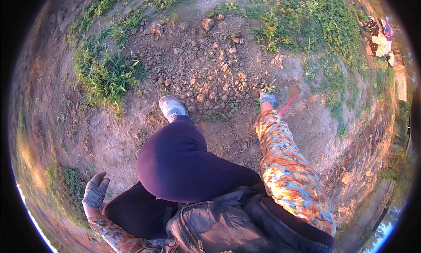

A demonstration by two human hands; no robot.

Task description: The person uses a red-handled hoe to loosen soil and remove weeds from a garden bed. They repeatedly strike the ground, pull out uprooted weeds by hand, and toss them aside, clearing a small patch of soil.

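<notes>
My right hand (268, 99), in a grey knit glove, reaches down to the soil with the arm extended. At its fingertips is a small leafy weed (269, 87); whether the fingers grip it is not clear. Just right of that hand lies a tool with a red handle (290, 103), its far end by a brownish patch that may be its blade. My left hand (95, 191), gloved alike, hangs out at the lower left beside my leg. Its fingers are extended with the thumb apart, and nothing is in it.
Loose clods (210, 85) cover the ground before me. My shoe (172, 107) stands at their near left edge. A grass clump (108, 73) grows to the left, and thicker weeds (309, 22) spread at upper right. Another person (381, 39) is low to the ground at far right.
</notes>
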